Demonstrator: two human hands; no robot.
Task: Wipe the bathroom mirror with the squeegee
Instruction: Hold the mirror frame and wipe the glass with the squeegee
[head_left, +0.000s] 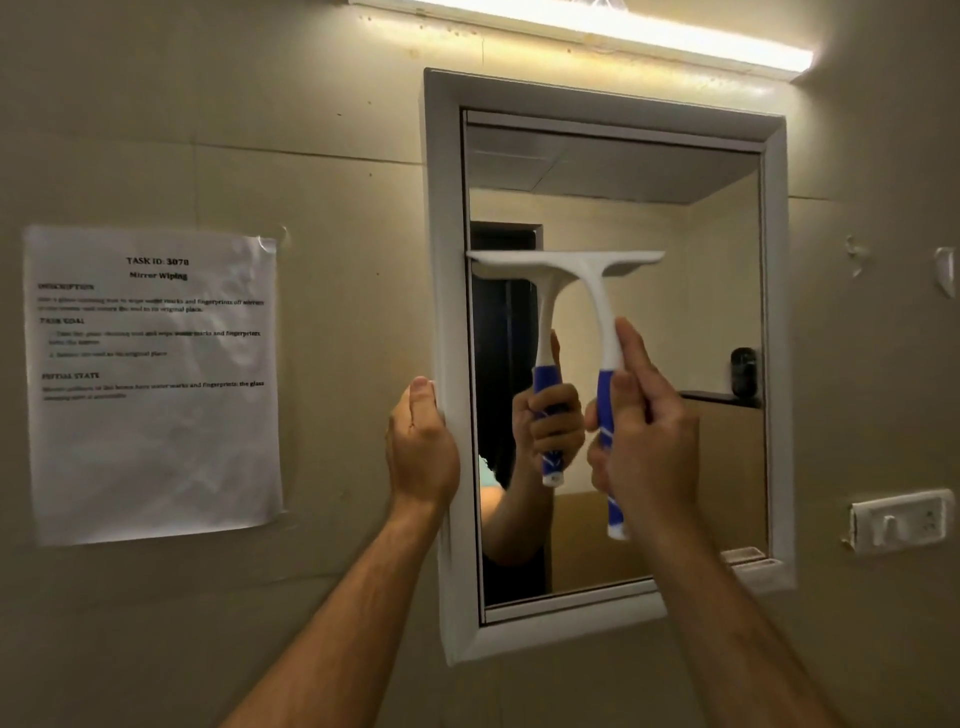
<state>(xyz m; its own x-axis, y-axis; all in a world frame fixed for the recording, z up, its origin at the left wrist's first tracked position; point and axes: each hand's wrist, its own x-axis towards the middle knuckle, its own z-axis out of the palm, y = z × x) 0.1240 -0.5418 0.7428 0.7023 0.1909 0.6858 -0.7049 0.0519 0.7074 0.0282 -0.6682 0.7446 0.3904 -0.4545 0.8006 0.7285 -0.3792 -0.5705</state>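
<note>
A white-framed bathroom mirror (696, 291) hangs on the beige wall. My right hand (644, 415) grips the blue and white handle of the squeegee (597, 291). Its white blade lies level against the glass about mid-height, reaching to the mirror's left edge. My left hand (421, 447) holds the left side of the mirror frame (441, 260), fingers curled round its edge. The glass reflects the squeegee and the hand gripping it.
A printed task sheet (150, 384) is taped to the wall left of the mirror. A tube light (613, 31) glows above it. A switch plate (898, 519) and a wall hook (945, 275) sit to the right.
</note>
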